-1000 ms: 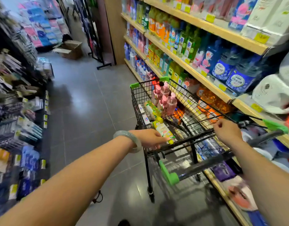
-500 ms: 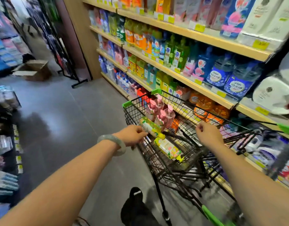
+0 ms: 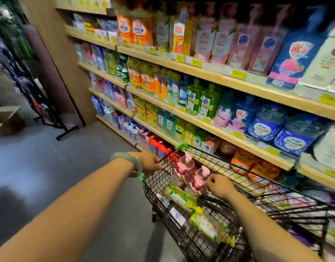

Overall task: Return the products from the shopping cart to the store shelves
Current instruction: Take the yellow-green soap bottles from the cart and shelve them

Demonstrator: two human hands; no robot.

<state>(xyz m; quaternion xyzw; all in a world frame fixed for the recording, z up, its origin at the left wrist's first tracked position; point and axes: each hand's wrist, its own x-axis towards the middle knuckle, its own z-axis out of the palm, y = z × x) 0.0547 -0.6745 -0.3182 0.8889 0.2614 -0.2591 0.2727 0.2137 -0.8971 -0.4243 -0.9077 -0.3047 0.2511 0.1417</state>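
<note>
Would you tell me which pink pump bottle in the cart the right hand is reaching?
The right hand touches the rightmost pink pump bottle; the other pink bottles stand farther left, untouched.

Black wire cart [image 3: 191, 233], glossy pink plastic bottles [image 3: 189, 161], wooden shelves [image 3: 257, 89]

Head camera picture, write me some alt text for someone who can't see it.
A person's right hand reaches among pink pump-top bottles standing in a black wire shopping cart, while the left hand, with a pale green bangle at the wrist, grips the cart's front rim. Wooden store shelves of colourful bottles line the right.
</note>
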